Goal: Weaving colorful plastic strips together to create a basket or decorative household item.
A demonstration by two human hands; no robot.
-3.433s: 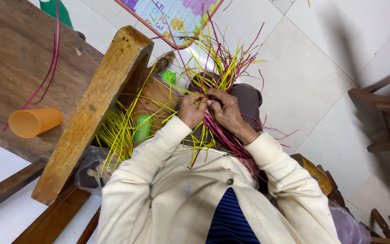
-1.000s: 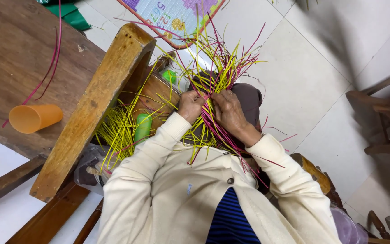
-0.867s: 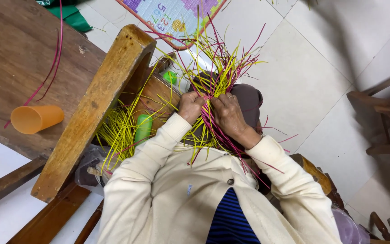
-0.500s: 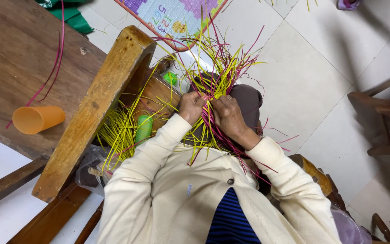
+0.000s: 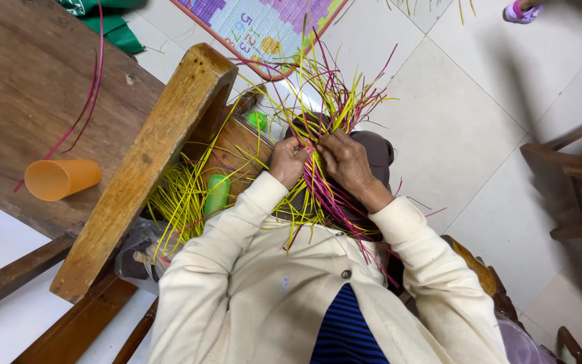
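Both hands, the left hand [image 5: 288, 160] and the right hand [image 5: 347, 162], are gripping a bundle of yellow and pink strips [image 5: 328, 121] over the lap, fingers closed on them (an orange cup [image 5: 60, 179] is lying on the desk [image 5: 15, 87] at nine o'clock).

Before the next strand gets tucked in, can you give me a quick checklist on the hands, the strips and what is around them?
1. Left hand on the yellow and magenta strips: ok, fingers closed on them.
2. Right hand on the same bundle: ok, gripping beside the left.
3. Spare yellow strips within reach: ok, piled beside the left sleeve.
4. Orange cup: not ok, lying on its side on the wooden table.
5. Woven part under the hands: cannot tell, hidden.
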